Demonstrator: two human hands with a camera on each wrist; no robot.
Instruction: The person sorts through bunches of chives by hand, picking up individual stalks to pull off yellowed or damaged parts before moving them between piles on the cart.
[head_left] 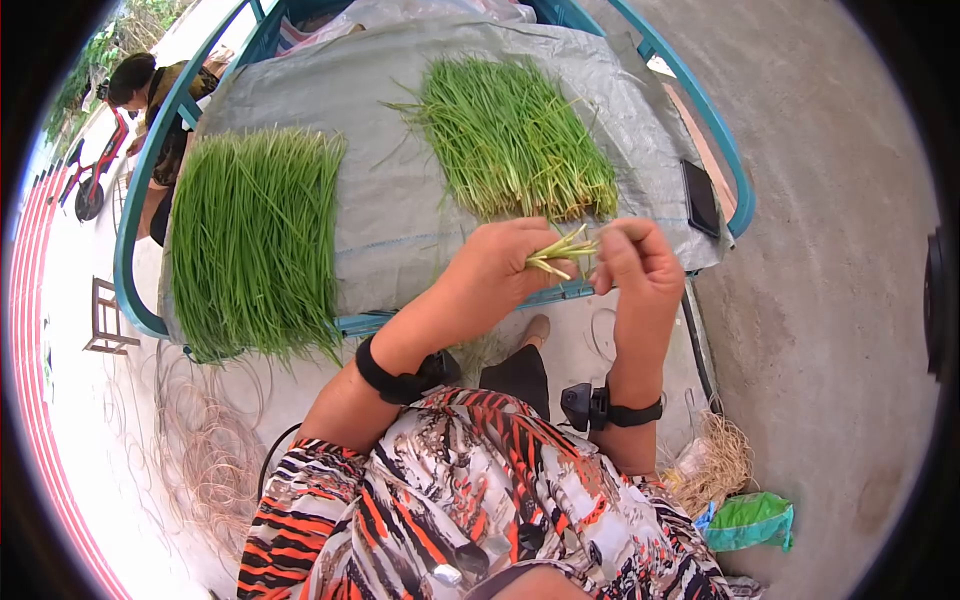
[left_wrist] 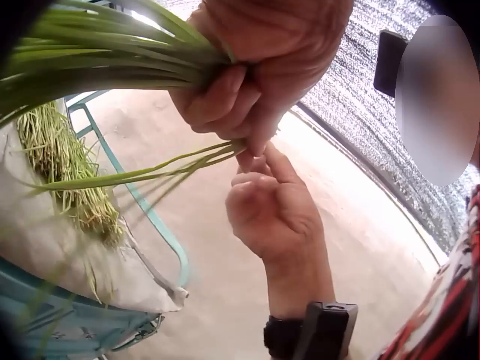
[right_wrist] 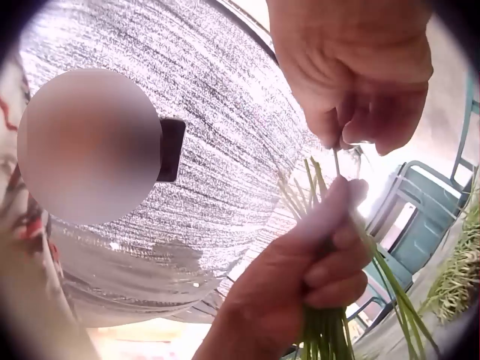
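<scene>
My left hand [head_left: 500,265] grips a bunch of green chives [left_wrist: 112,56], their pale cut ends [head_left: 558,254] sticking out toward the right hand. A few separate leaves [left_wrist: 142,176] trail from its fingertips in the left wrist view. Close beside it, my right hand [head_left: 642,265] has bent fingers, with thumb and finger brought together at the stem ends. In the right wrist view those fingertips pinch a thin strand [right_wrist: 336,161] that runs down to the left thumb. Whether this strand is a stalk or a tie I cannot tell.
Two chive piles, one left [head_left: 255,235] and one right [head_left: 515,140], lie on a grey sheet [head_left: 385,150] over a blue-railed cart [head_left: 130,250]. A phone [head_left: 700,198] lies at the sheet's right edge. Another person [head_left: 165,95] sits at left. Straw strands [head_left: 715,465] and a green bag [head_left: 750,520] are on the ground.
</scene>
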